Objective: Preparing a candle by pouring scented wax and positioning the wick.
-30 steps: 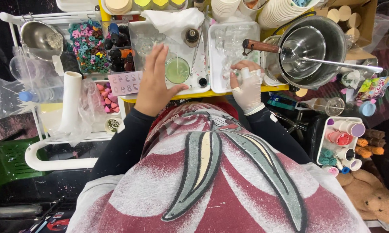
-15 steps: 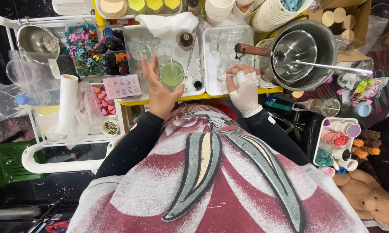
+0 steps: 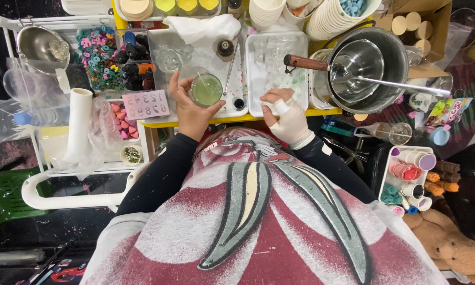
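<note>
At far left a steel bowl (image 3: 39, 46) sits on a white rack (image 3: 63, 198), with an upright white roll (image 3: 79, 124) below it and a tub of coloured beads (image 3: 97, 55) beside it.

The left hand (image 3: 187, 108) is bare. Its thumb and fingers curl around a clear cup of green liquid (image 3: 206, 89), which stands upright, mouth up, on the near part of the left white tray (image 3: 158, 47). A thin stick (image 3: 202, 82) leans in the cup, its long axis tilted up toward the far left.

The right hand (image 3: 286, 117), in a white glove, rests knuckles-up on the near edge of the right white tray (image 3: 252, 68), fingers bent inward; whether it grips anything cannot be told.

The trays are crowded; open room lies only along the yellow table edge (image 3: 232, 118). At right a large pot (image 3: 393, 50) holds a ladle (image 3: 353, 66).
</note>
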